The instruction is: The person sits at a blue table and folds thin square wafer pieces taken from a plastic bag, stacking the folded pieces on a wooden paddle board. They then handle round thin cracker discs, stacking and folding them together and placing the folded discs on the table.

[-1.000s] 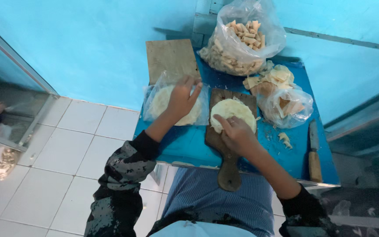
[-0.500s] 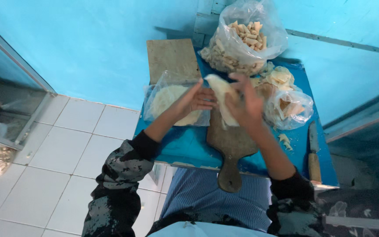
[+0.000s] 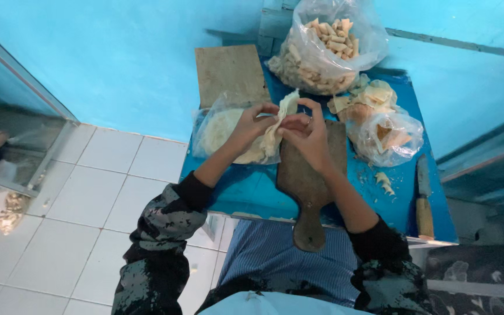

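Both hands hold one thin pale dough sheet [image 3: 276, 129] upright above the table. My left hand [image 3: 251, 123] pinches its left edge and my right hand [image 3: 307, 133] pinches its right edge. Under them lies a dark wooden paddle board [image 3: 306, 185] with its handle pointing toward me. To the left of the board a clear plastic bag holds a stack of round pale sheets [image 3: 218, 129].
The small blue table [image 3: 252, 189] also carries a light wooden board [image 3: 230, 72] at the back, a big bag of rolled pieces [image 3: 329, 48], an open bag with filling and scraps [image 3: 387, 133], and a knife [image 3: 423, 195] at the right edge. White floor tiles lie to the left.
The round sheet lay flat on the paddle board under my right hand, with my left hand on the bag. Both hands have since lifted it off the board and hold it up.
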